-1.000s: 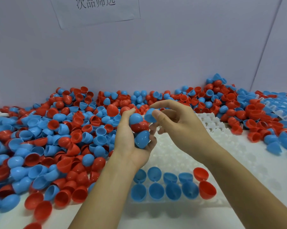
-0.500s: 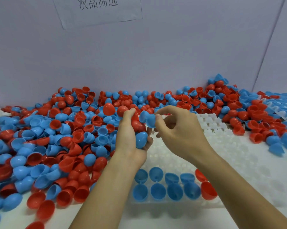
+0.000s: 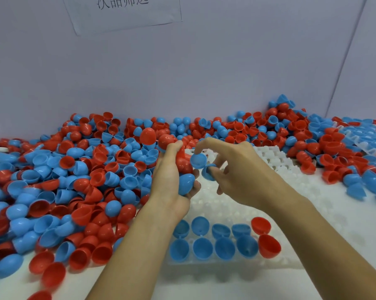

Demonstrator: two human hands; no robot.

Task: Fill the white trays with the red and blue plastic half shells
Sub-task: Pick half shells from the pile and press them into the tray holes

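Hands: two, the left hand (image 3: 171, 180) and the right hand (image 3: 241, 176).
Shells seated in the white tray (image 3: 226, 204): ten, eight blue shells in the tray (image 3: 202, 249) and two red shells in the tray (image 3: 269, 245).
Rows filled in that tray: two, five shells each.
Loose shells in the pile (image 3: 74, 180): too many to count, red and blue mixed.
Paper signs on the wall (image 3: 122, 11): one.
Shells in the left hand: at least two visible, one red, one blue; the exact number is hidden.

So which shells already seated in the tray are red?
Only the two at the right end of the filled rows: the back red shell and the front red shell. The others are blue.
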